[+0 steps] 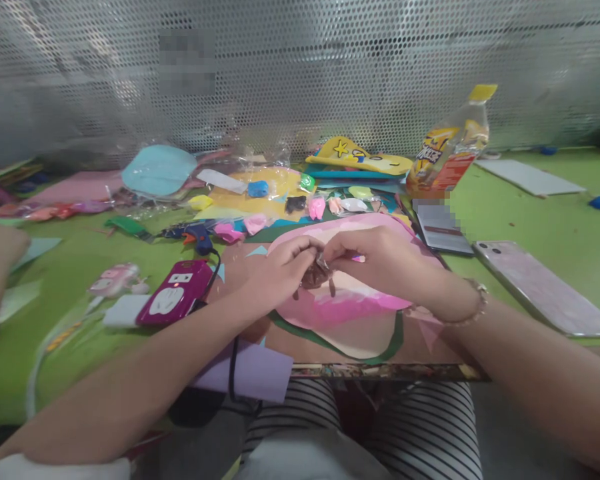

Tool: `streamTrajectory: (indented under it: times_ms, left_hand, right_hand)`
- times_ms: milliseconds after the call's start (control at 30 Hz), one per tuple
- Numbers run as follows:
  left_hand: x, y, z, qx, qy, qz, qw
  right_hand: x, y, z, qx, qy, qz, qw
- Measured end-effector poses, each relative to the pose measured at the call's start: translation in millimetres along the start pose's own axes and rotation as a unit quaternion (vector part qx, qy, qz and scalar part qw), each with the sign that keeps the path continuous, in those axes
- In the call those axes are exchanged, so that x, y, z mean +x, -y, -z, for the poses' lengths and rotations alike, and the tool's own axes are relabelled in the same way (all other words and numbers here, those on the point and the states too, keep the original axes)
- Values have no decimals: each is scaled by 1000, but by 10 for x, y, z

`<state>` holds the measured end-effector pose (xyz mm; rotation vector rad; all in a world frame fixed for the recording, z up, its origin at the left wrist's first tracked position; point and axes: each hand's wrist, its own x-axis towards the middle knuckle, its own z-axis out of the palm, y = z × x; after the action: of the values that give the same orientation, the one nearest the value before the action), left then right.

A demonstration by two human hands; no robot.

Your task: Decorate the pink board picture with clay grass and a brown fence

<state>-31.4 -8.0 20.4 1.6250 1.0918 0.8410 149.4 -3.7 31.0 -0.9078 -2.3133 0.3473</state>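
Observation:
Both my hands meet at the middle of the table. My left hand (287, 270) and my right hand (375, 260) pinch a small brown packet (316, 275) that looks like modelling clay in clear plastic. Its exact shape is partly hidden by my fingers. Beneath them lies a rounded pink and cream paper cutout (375, 337) with a dark green edge. Small wrapped clay packets, among them a pink one (317, 208), a blue one (258, 189) and a black one (295, 204), lie just beyond my hands.
To the left are a blue glue gun (200, 238), a magenta socket box (177, 293) with cables and another person's arm (0, 267). A drink bottle (450, 153), a dark phone (443, 230) and a pink-cased phone (543, 287) sit right. Perforated metal (300, 80) rises behind.

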Motion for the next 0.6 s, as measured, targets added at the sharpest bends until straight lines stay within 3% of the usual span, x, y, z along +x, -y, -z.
streamTrajectory:
  times_ms: [100, 233, 333, 433, 533, 600]
  left_hand:
    - [-15, -22, 0, 14, -19, -2, 1000]
    - [30, 24, 28, -48, -14, 42, 998]
    - [77, 47, 41, -88, -19, 36, 995]
    - [116, 25, 62, -123, -51, 6, 991]
    - [158, -8, 146, -124, -100, -37, 987]
    - [191, -14, 242, -68, -143, -66, 985]
  right_hand:
    - [7, 49, -19, 52, 18, -14, 998]
    - [4, 127, -36, 71, 70, 19, 995]
    - [-1, 121, -50, 87, 92, 43, 991]
    - [-3, 98, -35, 121, 18, 57, 991]
    - [-3, 84, 49, 107, -130, 49, 984]
    - [1, 59, 116, 76, -208, 33, 975]
